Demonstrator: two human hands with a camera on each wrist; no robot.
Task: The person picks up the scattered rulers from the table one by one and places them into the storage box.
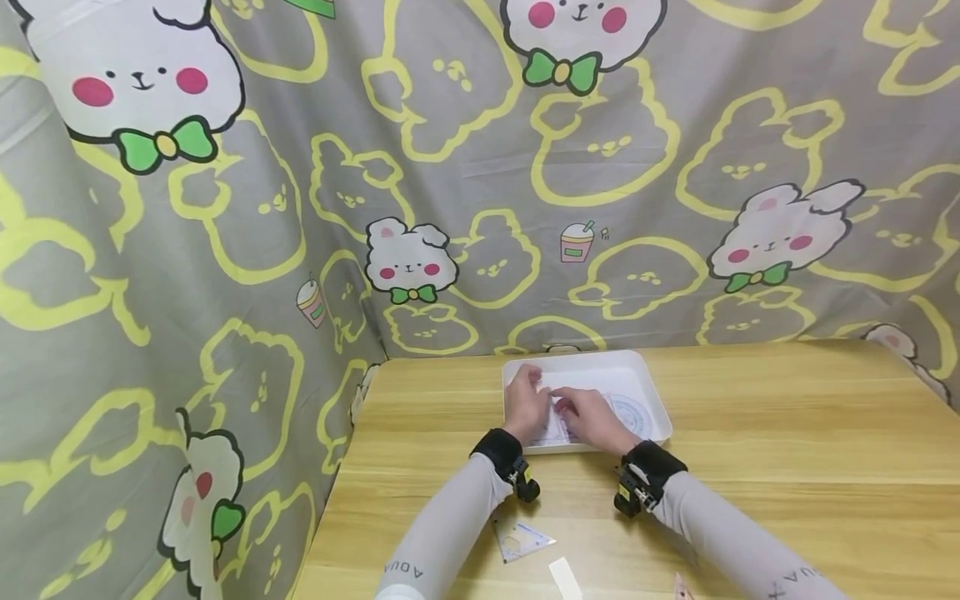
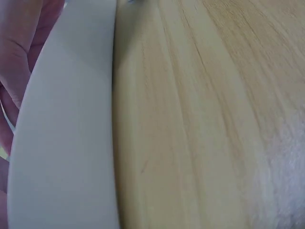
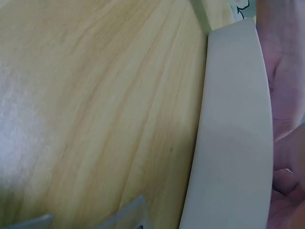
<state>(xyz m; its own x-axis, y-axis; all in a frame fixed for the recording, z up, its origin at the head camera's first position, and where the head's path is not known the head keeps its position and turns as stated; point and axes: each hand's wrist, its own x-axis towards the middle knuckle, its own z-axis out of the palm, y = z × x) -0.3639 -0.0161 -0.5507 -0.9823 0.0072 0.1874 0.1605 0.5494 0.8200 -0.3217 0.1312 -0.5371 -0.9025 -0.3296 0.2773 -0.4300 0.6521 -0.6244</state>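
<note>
**A:** What are the hands working on?

**B:** A shallow white tray [image 1: 643,367] sits on a pale wooden table [image 1: 787,433], toward its far edge. Inside the tray lie clear plastic drawing tools: a round protractor [image 1: 628,414] with blue markings and some flat rulers [image 1: 557,431], partly covered by the hands.

**A:** Where are the hands relative to the tray?

**B:** Both reach into its near half. The left hand [image 1: 527,402] is over the left part of the tray, fingers bent down onto the rulers. The right hand [image 1: 591,417] is just beside it, touching or almost touching it, fingers also curled down onto the same pieces. Whether either hand actually pinches a piece or only presses on it, I cannot tell; the fingertips are hidden.

**A:** Do the wrist views help?

**B:** Little. Each shows the tray's white rim against the wood grain, with a blurred bit of hand at the frame's edge.

**A:** Anything else on the table?

**B:** Nearer the person, between the forearms, lies a clear triangular set square [image 1: 521,539]. A small white strip [image 1: 565,577] lies just beyond it toward the front edge.

**A:** Any writing?

**B:** Both grey sleeves carry the word "AQUA" near the elbow. Black bands with small cameras sit on each wrist.

**A:** And the surroundings?

**B:** A grey cloth [image 1: 450,167] printed with white bunnies, green bow ties and yellow outlines hangs behind and to the left.
</note>
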